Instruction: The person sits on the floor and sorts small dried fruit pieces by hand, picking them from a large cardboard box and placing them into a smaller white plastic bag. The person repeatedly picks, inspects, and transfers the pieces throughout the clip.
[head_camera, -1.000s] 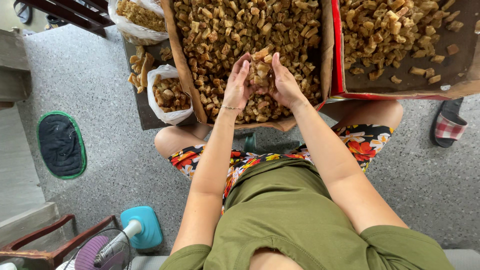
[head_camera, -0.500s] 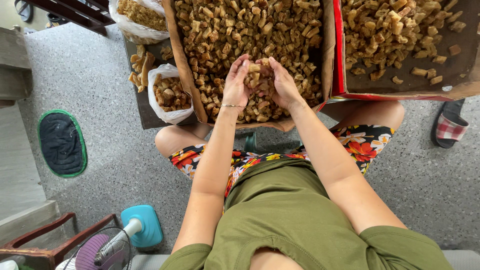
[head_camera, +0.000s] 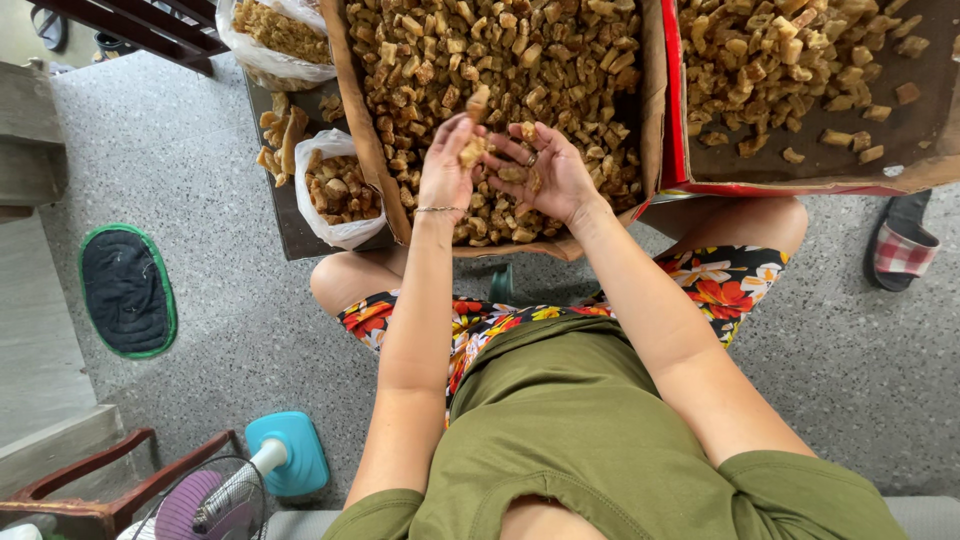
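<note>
— How many boxes, and what is in them?

— Two cardboard boxes side by side on the floor. The middle box (head_camera: 355, 120) is heaped with small golden-brown fried pieces (head_camera: 560, 60); the red-edged box (head_camera: 672, 110) to its right holds fewer of the same, with bare brown bottom showing along its near side.

— Bags?

— Two white plastic bags, both left of the middle box. The nearer bag (head_camera: 335, 195) is open and part full of the pieces; the farther bag (head_camera: 275, 40) at the top edge is fuller. A few loose pieces lie between them on a dark tray (head_camera: 285, 235).

— And the hands?

— Both over the near end of the middle box, close together. The left hand (head_camera: 448, 172) pinches one piece (head_camera: 470, 152) in its fingertips; another piece sits just above its fingers. The right hand (head_camera: 545, 178) is cupped palm-up, fingers spread, with several pieces (head_camera: 515, 172) lying in it.

— Anything else around?

— One dark mat (head_camera: 125, 290) with a green border on the speckled floor, one fan (head_camera: 205, 500) on a turquoise base at the bottom left, one checked slipper (head_camera: 900, 250) at the right — and the person's knees just under the middle box.
</note>
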